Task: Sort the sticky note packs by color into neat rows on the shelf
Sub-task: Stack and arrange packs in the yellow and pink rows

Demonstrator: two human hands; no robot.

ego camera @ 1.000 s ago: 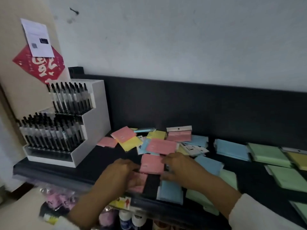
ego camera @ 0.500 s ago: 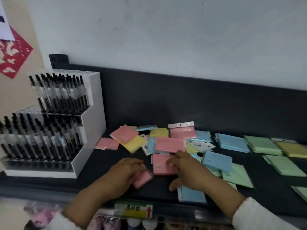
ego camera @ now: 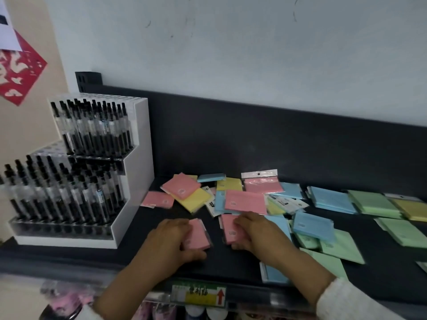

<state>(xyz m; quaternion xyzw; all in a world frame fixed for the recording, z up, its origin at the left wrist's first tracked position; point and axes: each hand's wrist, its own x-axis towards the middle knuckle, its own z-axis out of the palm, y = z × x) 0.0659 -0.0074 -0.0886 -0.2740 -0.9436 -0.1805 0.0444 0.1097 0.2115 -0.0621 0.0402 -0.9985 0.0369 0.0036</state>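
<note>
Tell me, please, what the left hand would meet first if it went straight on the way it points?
The left hand holds a first pink pack; going on, it would probably meet the second pink pack under the right hand, across a narrow strip of shelf.

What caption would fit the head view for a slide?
Left hand holds the left pink pack, right hand the right pink pack, on a dark shelf.

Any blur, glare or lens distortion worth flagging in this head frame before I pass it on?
Head view: motion smears the left hand, the right hand and the left pink pack and right pink pack they grip; the wide lens leans the pen display sideways; light is even, without hard shadows, with faint sheen on the hang-tab pink pack.
</note>
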